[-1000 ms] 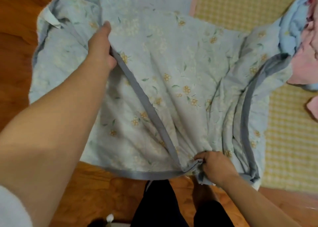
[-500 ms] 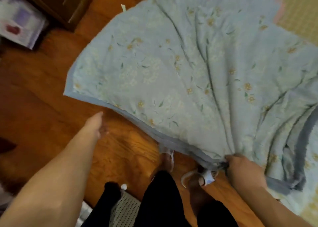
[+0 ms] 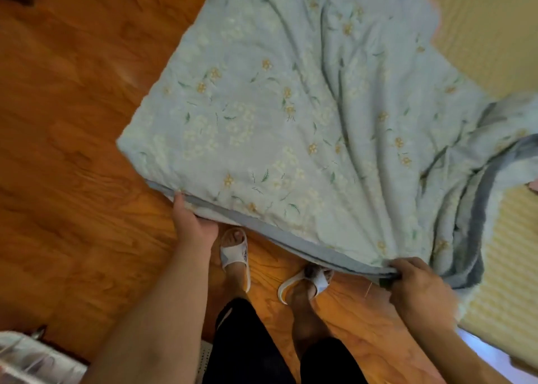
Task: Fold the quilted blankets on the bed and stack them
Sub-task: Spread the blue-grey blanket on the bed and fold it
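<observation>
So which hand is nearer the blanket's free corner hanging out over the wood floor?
Left. The left hand touches the grey-bound edge just along from that corner of the blanket; the right hand grips the bunched edge at the far end, by the bed.

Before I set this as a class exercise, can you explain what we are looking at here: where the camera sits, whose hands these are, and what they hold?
There is no machine: a person wears one wide-angle camera on the head, so the single picture looks down past their own arms. The left hand touches the grey-bound edge of a pale blue quilted blanket with yellow flowers; whether it grips is hard to tell. The right hand pinches the same edge, bunched together. The blanket lies partly on a yellow checked bed surface and hangs out over the orange wooden floor. Below are the person's feet in white slippers.
</observation>
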